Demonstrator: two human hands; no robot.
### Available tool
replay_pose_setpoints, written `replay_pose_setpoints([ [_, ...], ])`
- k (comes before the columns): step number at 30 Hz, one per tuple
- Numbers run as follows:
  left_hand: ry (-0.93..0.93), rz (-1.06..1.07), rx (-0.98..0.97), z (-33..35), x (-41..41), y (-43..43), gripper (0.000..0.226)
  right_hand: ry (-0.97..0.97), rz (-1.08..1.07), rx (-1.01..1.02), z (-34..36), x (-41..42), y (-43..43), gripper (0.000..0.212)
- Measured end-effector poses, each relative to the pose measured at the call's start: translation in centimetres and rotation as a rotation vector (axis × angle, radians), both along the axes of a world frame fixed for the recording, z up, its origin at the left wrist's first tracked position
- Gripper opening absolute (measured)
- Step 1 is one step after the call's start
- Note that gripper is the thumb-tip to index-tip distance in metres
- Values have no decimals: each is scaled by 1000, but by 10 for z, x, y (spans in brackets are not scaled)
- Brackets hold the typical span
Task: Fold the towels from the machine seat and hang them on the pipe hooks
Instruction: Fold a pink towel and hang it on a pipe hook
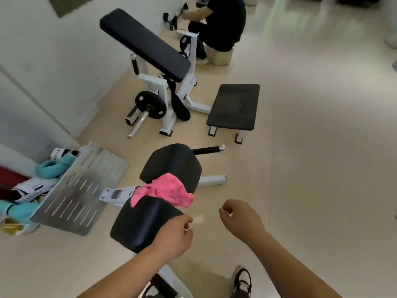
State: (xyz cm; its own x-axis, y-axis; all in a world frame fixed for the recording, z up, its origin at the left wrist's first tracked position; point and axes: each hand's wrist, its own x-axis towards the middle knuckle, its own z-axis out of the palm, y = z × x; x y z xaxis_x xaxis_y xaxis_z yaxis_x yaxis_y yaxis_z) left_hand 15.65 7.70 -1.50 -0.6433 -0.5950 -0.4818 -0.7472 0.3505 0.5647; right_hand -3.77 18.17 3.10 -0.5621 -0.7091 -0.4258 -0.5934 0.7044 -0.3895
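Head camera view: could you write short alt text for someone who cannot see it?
A crumpled pink towel lies across a black padded machine seat in a gym. The wearer's left hand and right hand hover just short of it, loosely curled and holding nothing. More cloths sit heaped by the wall.

Cut off by the left edge, beside the slotted metal plate [81,190]: a heap of teal and white cloth [25,190], partly tucked behind that plate. Smeared by motion, between left hand [171,237] and right hand [240,218], beyond the plate's right side: a pale scrap [198,218], too blurred to identify. Far past the plate, cropped by the top edge: a crouching person [219,22].
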Motion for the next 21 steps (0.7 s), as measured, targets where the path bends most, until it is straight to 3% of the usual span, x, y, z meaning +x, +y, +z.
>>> replay_pose_setpoints([
  [7,-49,363,1,12,-64,34,32,-108,383,14,-4,-84,-26,24],
  [11,-11,511,-22,21,-72,39,35,-215,405,-79,-4,-106,-43,30],
  [21,-5,807,-129,13,-57,-32,21,-393,537,-99,-3,-83,-137,7],
])
